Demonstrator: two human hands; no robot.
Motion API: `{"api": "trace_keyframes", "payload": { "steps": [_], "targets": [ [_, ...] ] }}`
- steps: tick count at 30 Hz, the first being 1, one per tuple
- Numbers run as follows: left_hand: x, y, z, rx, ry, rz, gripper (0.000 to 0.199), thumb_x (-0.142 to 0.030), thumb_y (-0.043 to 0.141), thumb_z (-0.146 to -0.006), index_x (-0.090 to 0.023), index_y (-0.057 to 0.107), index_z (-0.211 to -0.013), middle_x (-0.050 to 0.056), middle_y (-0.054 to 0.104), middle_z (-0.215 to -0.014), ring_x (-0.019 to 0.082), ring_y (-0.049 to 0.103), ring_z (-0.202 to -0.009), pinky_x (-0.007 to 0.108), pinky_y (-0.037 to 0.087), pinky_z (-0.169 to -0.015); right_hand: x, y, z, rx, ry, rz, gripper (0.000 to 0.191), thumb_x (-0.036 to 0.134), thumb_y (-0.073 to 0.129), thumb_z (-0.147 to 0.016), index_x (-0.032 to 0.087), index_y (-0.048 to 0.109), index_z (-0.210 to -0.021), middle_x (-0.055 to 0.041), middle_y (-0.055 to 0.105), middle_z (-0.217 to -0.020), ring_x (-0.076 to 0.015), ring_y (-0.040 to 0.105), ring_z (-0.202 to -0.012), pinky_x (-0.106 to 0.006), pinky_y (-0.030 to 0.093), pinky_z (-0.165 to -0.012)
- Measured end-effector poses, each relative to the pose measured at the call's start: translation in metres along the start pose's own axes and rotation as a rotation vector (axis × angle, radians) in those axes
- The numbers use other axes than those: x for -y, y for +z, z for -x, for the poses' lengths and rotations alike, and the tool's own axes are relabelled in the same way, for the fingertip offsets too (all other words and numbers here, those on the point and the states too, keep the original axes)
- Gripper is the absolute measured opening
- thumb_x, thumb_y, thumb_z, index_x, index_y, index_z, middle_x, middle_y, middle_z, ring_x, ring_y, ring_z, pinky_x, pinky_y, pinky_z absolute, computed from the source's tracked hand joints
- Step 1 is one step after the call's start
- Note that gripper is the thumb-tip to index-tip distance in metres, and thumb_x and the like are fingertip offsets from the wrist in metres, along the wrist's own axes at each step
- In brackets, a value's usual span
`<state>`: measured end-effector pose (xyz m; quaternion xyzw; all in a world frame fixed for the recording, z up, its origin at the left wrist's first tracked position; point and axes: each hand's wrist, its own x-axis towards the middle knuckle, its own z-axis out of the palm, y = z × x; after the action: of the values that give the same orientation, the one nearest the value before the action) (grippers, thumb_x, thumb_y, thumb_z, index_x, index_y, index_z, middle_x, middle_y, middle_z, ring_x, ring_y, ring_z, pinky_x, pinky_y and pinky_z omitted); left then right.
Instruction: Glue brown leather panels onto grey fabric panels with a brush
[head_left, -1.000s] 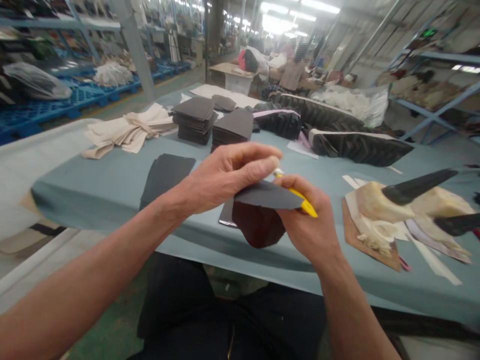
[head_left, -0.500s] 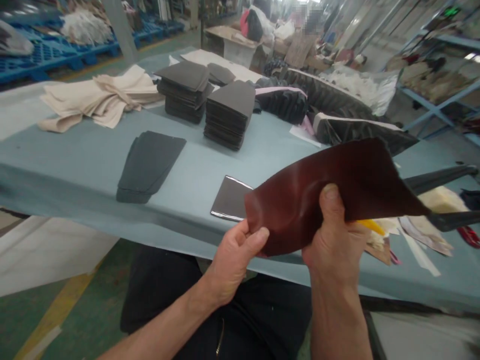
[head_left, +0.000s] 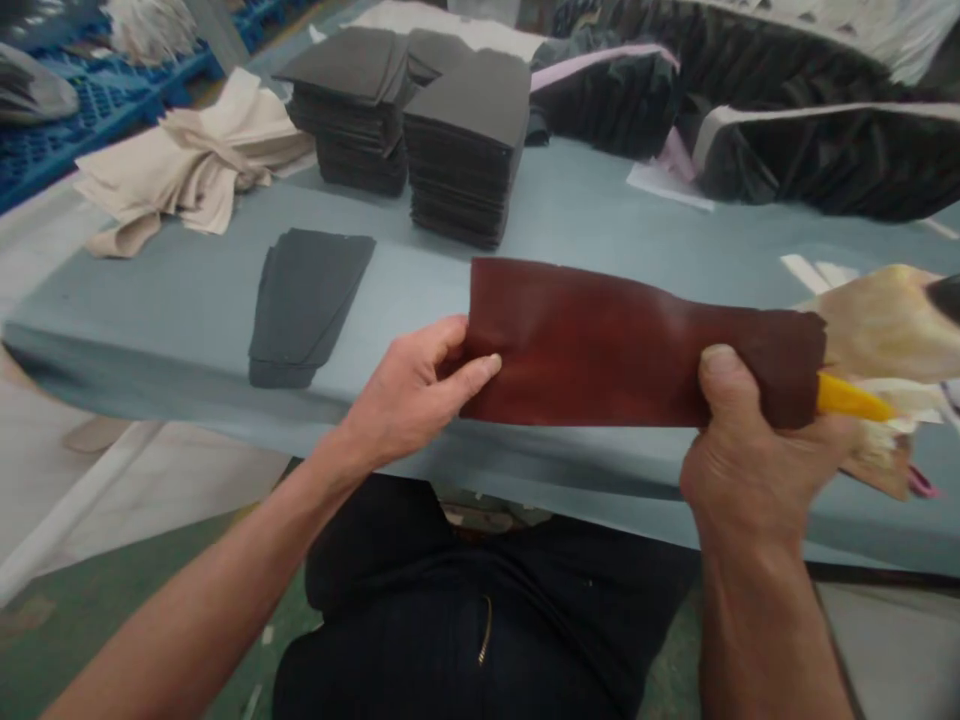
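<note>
The left hand [head_left: 412, 395] pinches the brown sheet [head_left: 585, 345] at nine o'clock, the right hand [head_left: 765, 440] near three beside a yellow tool [head_left: 855, 398]; the sheet is over the table's six o'clock edge.

On the table [head_left: 585, 220], a pile [head_left: 304, 310] lies left, near the front edge. Behind it stand 2 adjacent stacks [head_left: 465, 150]; left of them, by the left edge, lies cloth [head_left: 202, 165]. Bundles [head_left: 840, 155] lie right of the stacks.

Both hands [head_left: 600, 400] hold brown sheet [head_left: 585, 345] — R hand w/ yellow tool [head_left: 853, 397] too.
</note>
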<state>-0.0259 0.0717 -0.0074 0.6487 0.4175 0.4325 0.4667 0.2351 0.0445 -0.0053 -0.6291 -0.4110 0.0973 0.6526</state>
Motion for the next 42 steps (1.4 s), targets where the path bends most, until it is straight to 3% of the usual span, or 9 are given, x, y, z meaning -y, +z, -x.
{"api": "trace_keyframes", "payload": {
  "steps": [4,7,12,19,24,28,34,39,42],
  "targets": [
    [0.004,-0.018,-0.020,0.135,-0.083,0.071,0.027,-0.045,0.080,-0.090,-0.019,0.078,-0.097,0.004,0.076,-0.089,0.020,0.068,-0.079,0.030,0.050,-0.068,-0.014,0.004,-0.003,-0.008,-0.106,-0.022,0.039,0.039,0.084,-0.066,0.023,0.060,-0.092,0.0015,0.061,-0.086,-0.0144,0.061,-0.076,-0.032,0.055,-0.074],
    [0.013,-0.023,-0.026,0.152,-0.167,0.079,0.027,-0.046,0.084,-0.087,-0.020,0.079,-0.088,0.003,0.073,-0.081,0.019,0.063,-0.072,0.031,0.045,-0.066,-0.025,0.004,-0.002,0.032,-0.133,0.011,0.040,0.038,0.083,-0.063,0.024,0.059,-0.092,0.0029,0.055,-0.082,-0.0125,0.051,-0.067,-0.031,0.044,-0.063],
    [0.023,-0.026,-0.035,0.186,-0.242,0.060,0.020,-0.038,0.087,-0.084,-0.019,0.079,-0.081,0.001,0.065,-0.071,0.016,0.054,-0.064,0.032,0.036,-0.064,-0.044,0.001,-0.003,0.094,-0.184,0.195,0.037,0.041,0.076,-0.064,0.023,0.059,-0.092,-0.0008,0.057,-0.090,-0.0137,0.048,-0.071,-0.036,0.039,-0.071],
    [0.023,-0.033,-0.049,0.240,-0.299,0.049,0.016,-0.020,0.085,-0.085,-0.017,0.075,-0.072,0.000,0.065,-0.068,0.015,0.056,-0.066,0.031,0.038,-0.068,-0.058,0.009,-0.010,0.142,-0.348,0.295,0.030,0.035,0.071,-0.065,0.026,0.052,-0.086,0.0023,0.047,-0.078,-0.0161,0.047,-0.069,-0.041,0.039,-0.075],
    [0.026,-0.038,-0.056,0.123,-0.401,0.096,0.019,-0.019,0.092,-0.077,-0.020,0.072,-0.077,-0.001,0.066,-0.068,0.020,0.066,-0.073,0.030,0.045,-0.067,-0.066,0.013,-0.012,0.160,-0.390,0.346,0.030,0.036,0.074,-0.068,0.027,0.050,-0.083,-0.0009,0.050,-0.085,-0.0184,0.051,-0.079,-0.045,0.043,-0.083],
    [0.027,-0.040,-0.057,0.073,-0.362,0.089,0.023,-0.023,0.093,-0.074,-0.023,0.072,-0.083,-0.002,0.067,-0.067,0.023,0.070,-0.076,0.030,0.049,-0.065,-0.068,0.015,-0.014,0.174,-0.411,0.364,0.030,0.038,0.075,-0.071,0.027,0.049,-0.081,-0.0013,0.050,-0.087,-0.0180,0.051,-0.079,-0.045,0.044,-0.080],
    [0.032,-0.043,-0.053,0.197,-0.449,0.129,0.025,-0.011,0.094,-0.070,-0.020,0.071,-0.075,0.000,0.064,-0.066,0.025,0.069,-0.084,0.031,0.046,-0.072,-0.076,0.010,-0.013,0.195,-0.347,0.376,0.035,0.042,0.074,-0.065,0.029,0.045,-0.078,-0.0008,0.048,-0.085,-0.0167,0.048,-0.075,-0.042,0.043,-0.074],
    [0.035,-0.045,-0.052,0.089,-0.441,0.095,0.027,-0.003,0.088,-0.071,-0.020,0.068,-0.073,-0.004,0.056,-0.062,0.024,0.067,-0.083,0.030,0.043,-0.074,-0.095,0.001,-0.012,0.190,-0.415,0.356,0.032,0.039,0.075,-0.060,0.026,0.052,-0.078,-0.0002,0.050,-0.082,-0.0157,0.047,-0.071,-0.043,0.041,-0.073],
    [0.034,-0.043,-0.051,0.108,-0.438,0.044,0.026,-0.003,0.087,-0.073,-0.020,0.067,-0.073,-0.005,0.054,-0.062,0.023,0.065,-0.082,0.029,0.041,-0.075,-0.100,-0.003,-0.010,0.184,-0.441,0.328,0.030,0.037,0.076,-0.062,0.025,0.055,-0.079,-0.0004,0.050,-0.081,-0.0156,0.048,-0.069,-0.044,0.041,-0.074]
  ]
}}
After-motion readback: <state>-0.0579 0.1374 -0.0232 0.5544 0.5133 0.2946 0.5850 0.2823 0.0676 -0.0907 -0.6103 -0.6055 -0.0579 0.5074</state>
